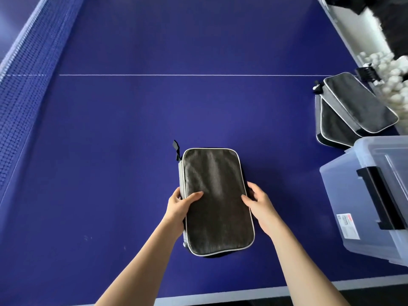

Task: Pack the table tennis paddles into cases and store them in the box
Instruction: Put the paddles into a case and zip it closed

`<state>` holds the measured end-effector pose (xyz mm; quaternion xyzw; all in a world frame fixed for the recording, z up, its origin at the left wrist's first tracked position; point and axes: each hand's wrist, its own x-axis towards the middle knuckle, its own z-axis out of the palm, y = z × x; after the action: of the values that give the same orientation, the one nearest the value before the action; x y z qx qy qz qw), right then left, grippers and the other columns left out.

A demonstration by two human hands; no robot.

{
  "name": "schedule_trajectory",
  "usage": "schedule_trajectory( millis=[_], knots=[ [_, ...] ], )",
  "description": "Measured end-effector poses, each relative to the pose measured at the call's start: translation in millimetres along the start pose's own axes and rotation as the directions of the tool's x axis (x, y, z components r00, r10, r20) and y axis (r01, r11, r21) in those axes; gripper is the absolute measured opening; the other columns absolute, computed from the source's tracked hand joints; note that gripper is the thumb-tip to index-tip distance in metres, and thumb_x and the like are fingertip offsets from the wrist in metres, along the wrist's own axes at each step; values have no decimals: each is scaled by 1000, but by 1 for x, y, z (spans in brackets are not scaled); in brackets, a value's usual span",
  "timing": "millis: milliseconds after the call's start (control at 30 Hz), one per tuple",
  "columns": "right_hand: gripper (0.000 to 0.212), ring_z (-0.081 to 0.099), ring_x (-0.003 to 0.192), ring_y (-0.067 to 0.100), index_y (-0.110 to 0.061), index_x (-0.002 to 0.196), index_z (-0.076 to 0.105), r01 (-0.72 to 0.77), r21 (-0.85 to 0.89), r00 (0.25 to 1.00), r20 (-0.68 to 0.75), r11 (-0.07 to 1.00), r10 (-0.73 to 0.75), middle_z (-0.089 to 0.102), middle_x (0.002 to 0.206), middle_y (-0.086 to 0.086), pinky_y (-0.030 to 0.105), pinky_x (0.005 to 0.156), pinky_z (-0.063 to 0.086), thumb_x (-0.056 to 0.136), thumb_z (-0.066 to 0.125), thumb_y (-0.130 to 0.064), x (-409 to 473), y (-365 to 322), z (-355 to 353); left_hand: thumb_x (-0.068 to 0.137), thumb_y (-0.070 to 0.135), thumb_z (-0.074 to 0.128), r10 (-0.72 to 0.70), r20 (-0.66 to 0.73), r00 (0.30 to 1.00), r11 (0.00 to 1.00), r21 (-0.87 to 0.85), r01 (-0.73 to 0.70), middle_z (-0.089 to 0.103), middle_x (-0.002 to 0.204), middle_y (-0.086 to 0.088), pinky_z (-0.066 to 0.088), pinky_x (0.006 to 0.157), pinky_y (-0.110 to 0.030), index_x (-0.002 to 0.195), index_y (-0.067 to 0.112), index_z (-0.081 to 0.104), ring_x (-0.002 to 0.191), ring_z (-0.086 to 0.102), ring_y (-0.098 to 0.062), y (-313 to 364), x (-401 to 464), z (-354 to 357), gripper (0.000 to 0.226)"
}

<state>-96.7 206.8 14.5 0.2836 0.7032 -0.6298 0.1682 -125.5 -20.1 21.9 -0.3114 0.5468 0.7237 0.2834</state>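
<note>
table [154,107]: i see the blue table tennis surface carrying everything; i take the case in my hands as my landmark, and it lies flat on the table near the front edge.
net [24,85]: well to the left of the case and further back, out of the way of any move i judge likely.
box [344,195]: a clear plastic box with its lid on and a black latch, to the right of the case and apart from it. risk: as i read it the lid has to come off before anything goes in; if i lift the case first i end up with a hand busy and a latch to work.
stacked cases [353,107]: two more dark cases, one leaning over the other, to the right of and beyond my case, just behind the box. risk: a sweep of the case toward the box could knock them toward the table's edge.
balls [388,69]: a blurred heap of white balls beyond the stacked cases, off the table's far right side.
case [215,199]: dark fabric with pale piping, zip pull at its far left corner. i cannot tell whether the zip is fully run round or whether a paddle is inside; risk: if it gapes, the paddle could slip out on tilting.
left hand [180,207]: grips the case's left edge, thumb on top.
right hand [259,205]: holds the right edge, thumb on top, fingers curled round the side.
</note>
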Motion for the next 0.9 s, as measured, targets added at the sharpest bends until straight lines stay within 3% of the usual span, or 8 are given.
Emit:
schedule_trajectory(
  millis=[67, 133, 233, 333, 467, 567, 733, 900],
  knots=[
    [36, 56, 92, -16, -41, 119, 52, 53, -13, 998, -17, 998, -54, 55, 107, -22, 6, 67, 46, 92, 60, -18, -10, -11, 0, 72, 14, 82, 22, -23, 999, 998, -57, -23, 73, 101, -12, 60, 72, -44, 109, 15, 63, 88, 72, -30, 3, -4, -2, 42],
    [39, 56, 99, -3, -31, 128, 51, 127, -94, 976, -163, 987, -141, 55, 110, -14, 16, 79, 46, 91, 62, -24, -22, -16, 4, 72, 15, 81, 46, -76, 996, 991, -124, -56, 74, 101, -11, 59, 75, -45, 111, 15, 62, 89, 72, -30, 8, -6, -2, 43],
    [35, 55, 96, 14, -16, 121, 55, 311, -307, 797, -431, 899, -423, 56, 107, -2, 31, 84, 47, 88, 64, -24, -50, -15, 22, 72, 19, 82, 89, -180, 980, 961, -242, -131, 73, 100, -9, 59, 73, -42, 108, 17, 60, 89, 72, -28, 23, -8, -2, 42],
    [22, 52, 80, 12, -16, 102, 57, 440, -415, 629, -491, 796, -603, 54, 88, -3, 26, 75, 44, 86, 67, -28, -80, -9, 53, 70, 22, 83, 110, -297, 948, 920, -331, -210, 70, 101, -4, 59, 72, -38, 100, 22, 59, 90, 70, -23, 44, -9, -1, 39],
    [21, 49, 69, 4, -27, 87, 53, 486, -426, 668, -382, 763, -639, 50, 77, -12, 15, 62, 41, 82, 64, -44, -103, -4, 104, 70, 21, 83, 170, -405, 898, 872, -364, -329, 69, 101, 0, 55, 64, -28, 94, 25, 58, 90, 69, -18, 64, -13, 2, 35],
    [32, 49, 66, 4, -24, 85, 59, 457, -478, 682, -353, 750, -641, 51, 73, -13, 20, 58, 44, 79, 65, -54, -103, -11, 133, 69, 23, 84, 192, -444, 875, 854, -364, -371, 69, 98, 2, 53, 61, -24, 93, 25, 57, 86, 69, -16, 73, -18, 6, 36],
    [27, 54, 61, 13, -18, 77, 60, 375, -546, 641, -431, 749, -635, 57, 68, -8, 31, 52, 48, 73, 79, -36, -98, -30, 157, 70, 22, 83, 216, -484, 848, 840, -351, -414, 67, 99, 1, 55, 65, -25, 104, 18, 56, 85, 68, -14, 79, -26, 8, 43],
    [20, 57, 57, 13, -14, 74, 63, 409, -613, 572, -405, 676, -714, 60, 65, -6, 28, 51, 48, 69, 83, -16, -97, -35, 159, 71, 22, 82, 203, -502, 841, 829, -369, -420, 67, 98, 2, 56, 71, -29, 107, 18, 57, 84, 67, -13, 85, -32, 5, 44]
  ],
)
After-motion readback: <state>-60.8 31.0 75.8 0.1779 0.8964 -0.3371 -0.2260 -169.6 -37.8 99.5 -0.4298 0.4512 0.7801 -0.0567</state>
